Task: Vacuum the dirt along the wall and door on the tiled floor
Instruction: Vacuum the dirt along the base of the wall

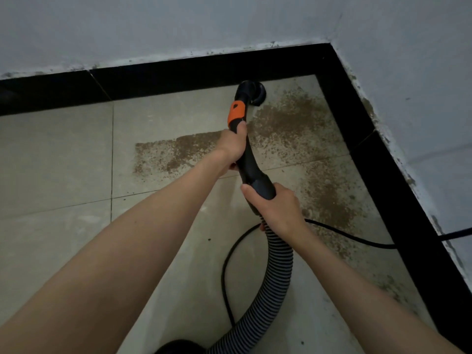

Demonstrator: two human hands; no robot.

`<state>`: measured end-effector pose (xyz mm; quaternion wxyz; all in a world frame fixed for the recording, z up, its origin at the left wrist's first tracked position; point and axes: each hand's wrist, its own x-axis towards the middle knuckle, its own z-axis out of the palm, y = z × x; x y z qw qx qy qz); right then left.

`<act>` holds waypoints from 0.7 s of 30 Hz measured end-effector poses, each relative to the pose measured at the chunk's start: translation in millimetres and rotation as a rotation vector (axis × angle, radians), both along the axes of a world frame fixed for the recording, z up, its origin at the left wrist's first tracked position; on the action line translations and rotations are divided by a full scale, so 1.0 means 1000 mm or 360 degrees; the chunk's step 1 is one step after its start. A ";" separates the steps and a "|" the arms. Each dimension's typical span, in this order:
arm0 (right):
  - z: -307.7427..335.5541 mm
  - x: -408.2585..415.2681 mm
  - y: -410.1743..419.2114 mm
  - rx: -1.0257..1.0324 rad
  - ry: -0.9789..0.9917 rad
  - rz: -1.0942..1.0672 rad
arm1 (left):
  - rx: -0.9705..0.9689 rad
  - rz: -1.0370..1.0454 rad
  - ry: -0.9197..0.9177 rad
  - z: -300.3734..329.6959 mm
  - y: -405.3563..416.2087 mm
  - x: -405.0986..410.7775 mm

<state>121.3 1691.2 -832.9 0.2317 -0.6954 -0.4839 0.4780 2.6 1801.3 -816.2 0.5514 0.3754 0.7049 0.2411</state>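
Both hands hold a black vacuum wand (246, 159) with an orange collar (236, 112). My left hand (231, 145) grips it just below the collar. My right hand (277, 209) grips the lower end where the ribbed grey hose (274, 274) joins. The round black brush nozzle (251, 92) rests on the beige tiled floor (63, 159) against the black skirting (178, 77) of the far wall. Brown dirt (288, 121) is spread just right of the nozzle, runs leftward in a band (166, 154), and continues along the right-hand skirting (329, 200).
Two pale walls meet in a corner (332, 39) at the upper right, edged with black skirting (398, 190). A black power cord (357, 238) crosses the floor to the right wall and loops back beside the hose. A dark rounded object (178, 347) shows at the bottom edge.
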 end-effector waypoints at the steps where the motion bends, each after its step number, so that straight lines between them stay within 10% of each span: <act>1: -0.001 -0.002 0.001 -0.0010 0.0005 0.0000 | 0.0000 -0.0004 0.0009 -0.001 0.001 -0.002; 21: 0.033 -0.115 -0.014 -0.0148 0.0374 0.0782 | -0.0064 0.0683 -0.0004 0.014 -0.071 -0.164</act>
